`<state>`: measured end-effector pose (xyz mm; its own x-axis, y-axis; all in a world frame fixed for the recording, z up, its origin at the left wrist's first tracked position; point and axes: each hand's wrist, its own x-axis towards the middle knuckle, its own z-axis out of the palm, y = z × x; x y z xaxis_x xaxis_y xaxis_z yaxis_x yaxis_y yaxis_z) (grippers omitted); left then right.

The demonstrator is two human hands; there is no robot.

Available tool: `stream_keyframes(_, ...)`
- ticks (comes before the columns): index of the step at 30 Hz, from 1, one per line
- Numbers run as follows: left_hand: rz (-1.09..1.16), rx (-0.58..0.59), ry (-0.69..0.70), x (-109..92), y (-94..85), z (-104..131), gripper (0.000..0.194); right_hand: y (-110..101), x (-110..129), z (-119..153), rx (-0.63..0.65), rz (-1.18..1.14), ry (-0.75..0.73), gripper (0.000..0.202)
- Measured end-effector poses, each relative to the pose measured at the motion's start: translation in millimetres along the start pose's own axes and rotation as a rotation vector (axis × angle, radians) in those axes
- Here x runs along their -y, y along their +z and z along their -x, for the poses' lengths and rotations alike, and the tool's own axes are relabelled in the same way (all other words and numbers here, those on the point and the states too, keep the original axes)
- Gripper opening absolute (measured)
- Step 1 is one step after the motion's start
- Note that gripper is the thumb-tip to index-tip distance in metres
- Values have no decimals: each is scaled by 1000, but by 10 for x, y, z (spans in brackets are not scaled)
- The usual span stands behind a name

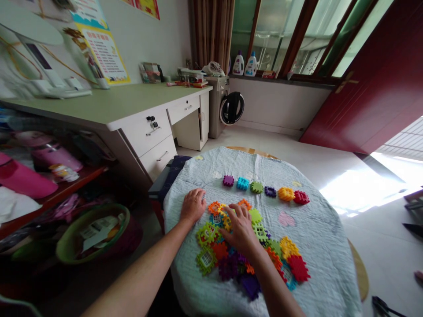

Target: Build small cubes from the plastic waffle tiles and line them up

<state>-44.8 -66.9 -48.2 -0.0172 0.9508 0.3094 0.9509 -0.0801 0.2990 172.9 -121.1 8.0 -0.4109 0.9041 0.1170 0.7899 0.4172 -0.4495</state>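
Note:
My left hand [193,206] rests on the pale blue cloth left of the pile, its fingers curled together; whether something is under them is hidden. Over the pile of coloured plastic pieces [220,251], my right hand [239,223] reaches with fingers spread, near a yellow piece [226,221] and an orange piece [215,208]. Beyond the hands runs a row of small stacks: purple [228,180], blue [243,183], green [257,187], dark purple [270,191], yellow [286,193] and red [301,197]. A larger red piece [299,268] lies at the pile's right edge.
The round table's cloth [324,246] hangs over its edge. A dark stool [172,176] touches its left side. Further left are a green basket [124,237], a shelf with pink bottles [26,178] and a desk [132,99]. A washing machine [216,105] stands behind.

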Motion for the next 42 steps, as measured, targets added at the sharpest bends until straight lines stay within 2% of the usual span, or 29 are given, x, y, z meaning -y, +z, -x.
stream_keyframes(3, 0, -7, 0, 4, 6, 3, 33, 26, 245, 80, 114, -15, -141, 66)
stream_keyframes(6, -9, -6, -4, 5, 13, 4, 33, 56, 405, 125, 234, -19, -219, 73)
stream_keyframes(11, -21, 8, -13, -3, 11, 5, 33, 65, 414, 124, 369, 21, -238, 70)
stream_keyframes(26, -9, 22, -30, -39, -37, 4, 33, 212, 238, 74, 142, 81, -100, 35)
stream_keyframes(36, -12, 8, -28, -38, -31, 10, 34, 233, 246, 80, 46, 110, -53, 29)
stream_keyframes(42, -12, 7, -24, -31, -18, 6, 33, 265, 277, 145, 59, 94, -122, 32)
